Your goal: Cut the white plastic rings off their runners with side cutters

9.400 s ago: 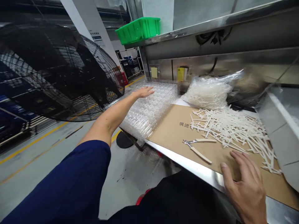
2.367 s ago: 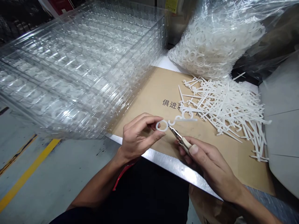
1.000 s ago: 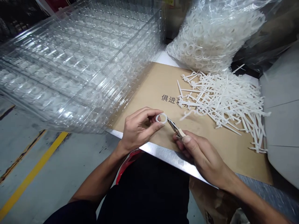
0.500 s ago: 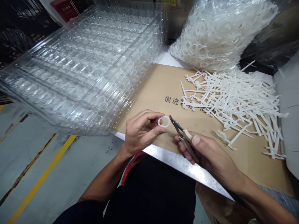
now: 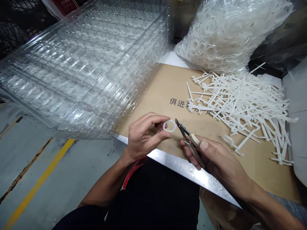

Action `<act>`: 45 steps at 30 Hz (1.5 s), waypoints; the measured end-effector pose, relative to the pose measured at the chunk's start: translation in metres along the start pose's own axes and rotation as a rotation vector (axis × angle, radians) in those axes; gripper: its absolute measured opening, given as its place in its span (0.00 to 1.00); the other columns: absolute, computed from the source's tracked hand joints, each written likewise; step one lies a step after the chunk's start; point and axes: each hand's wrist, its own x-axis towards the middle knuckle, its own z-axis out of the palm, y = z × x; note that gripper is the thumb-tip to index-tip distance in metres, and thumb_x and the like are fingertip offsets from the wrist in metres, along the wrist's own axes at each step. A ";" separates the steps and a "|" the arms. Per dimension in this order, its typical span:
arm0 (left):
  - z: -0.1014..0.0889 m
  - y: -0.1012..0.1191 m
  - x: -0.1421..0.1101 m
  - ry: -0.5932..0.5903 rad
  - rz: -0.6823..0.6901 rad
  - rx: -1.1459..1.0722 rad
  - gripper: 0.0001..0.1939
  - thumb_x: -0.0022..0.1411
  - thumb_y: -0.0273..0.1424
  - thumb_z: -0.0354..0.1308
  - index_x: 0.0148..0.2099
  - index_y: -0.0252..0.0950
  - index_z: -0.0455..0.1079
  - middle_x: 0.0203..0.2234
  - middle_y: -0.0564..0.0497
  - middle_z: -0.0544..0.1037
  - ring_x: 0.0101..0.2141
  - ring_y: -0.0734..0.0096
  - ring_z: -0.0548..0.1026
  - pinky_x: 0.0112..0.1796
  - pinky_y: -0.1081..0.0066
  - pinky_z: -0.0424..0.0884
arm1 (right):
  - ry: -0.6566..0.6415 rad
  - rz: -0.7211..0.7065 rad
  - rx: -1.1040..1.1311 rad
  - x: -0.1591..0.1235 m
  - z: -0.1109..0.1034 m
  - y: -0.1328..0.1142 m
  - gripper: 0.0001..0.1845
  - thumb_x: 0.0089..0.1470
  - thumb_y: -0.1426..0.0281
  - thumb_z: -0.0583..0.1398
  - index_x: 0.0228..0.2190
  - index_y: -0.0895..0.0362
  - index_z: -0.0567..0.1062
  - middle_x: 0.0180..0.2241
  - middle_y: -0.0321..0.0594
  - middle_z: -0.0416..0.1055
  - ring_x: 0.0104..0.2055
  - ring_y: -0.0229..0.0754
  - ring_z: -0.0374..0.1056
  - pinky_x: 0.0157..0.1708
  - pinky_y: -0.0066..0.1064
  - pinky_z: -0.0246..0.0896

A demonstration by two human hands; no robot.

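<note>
Between the thumb and fingers of my left hand (image 5: 145, 135) is a white plastic ring (image 5: 164, 126), held over the cardboard near the table's front edge. My right hand (image 5: 216, 156) grips a pair of side cutters (image 5: 191, 142) with pale handles. The cutters' dark tips point up and left, close to the ring's right side; whether they touch it I cannot tell. To the right of the hands lies a heap of white plastic sprues (image 5: 242, 99), thin sticks with small curved ends. One loose sprue piece (image 5: 247, 140) rests at the heap's near edge.
A stack of clear plastic trays (image 5: 81, 73) with rows of pockets stands at left, overhanging the table edge. Behind the sprues sits a clear bag of white rings (image 5: 211, 41). Printed brown cardboard (image 5: 153, 92) covers the table, whose metal edge (image 5: 177, 163) runs before me.
The view has shifted slightly. Both hands keep nearly the same pose, with the ring and the cutters still held close together.
</note>
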 end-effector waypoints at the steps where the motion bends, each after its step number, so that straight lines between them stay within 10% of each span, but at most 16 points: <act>1: 0.000 0.000 0.000 0.003 -0.001 -0.001 0.16 0.61 0.34 0.72 0.49 0.33 0.79 0.30 0.50 0.80 0.31 0.72 0.78 0.32 0.73 0.75 | -0.002 0.001 0.002 0.000 0.000 0.000 0.24 0.71 0.50 0.54 0.45 0.57 0.77 0.36 0.39 0.69 0.32 0.39 0.61 0.31 0.31 0.56; 38: 0.005 -0.005 -0.003 0.035 0.035 -0.015 0.15 0.63 0.35 0.71 0.49 0.34 0.77 0.30 0.51 0.79 0.30 0.75 0.76 0.33 0.74 0.73 | 0.019 -0.053 0.069 -0.001 -0.007 0.003 0.23 0.69 0.53 0.56 0.48 0.57 0.82 0.37 0.45 0.74 0.32 0.42 0.65 0.30 0.32 0.63; 45: -0.010 0.031 -0.007 0.064 0.018 -0.059 0.09 0.67 0.27 0.64 0.50 0.34 0.76 0.34 0.46 0.83 0.32 0.72 0.79 0.34 0.71 0.79 | 0.301 -0.113 0.117 -0.003 -0.025 0.017 0.24 0.62 0.50 0.61 0.55 0.46 0.81 0.59 0.45 0.77 0.59 0.58 0.75 0.54 0.41 0.76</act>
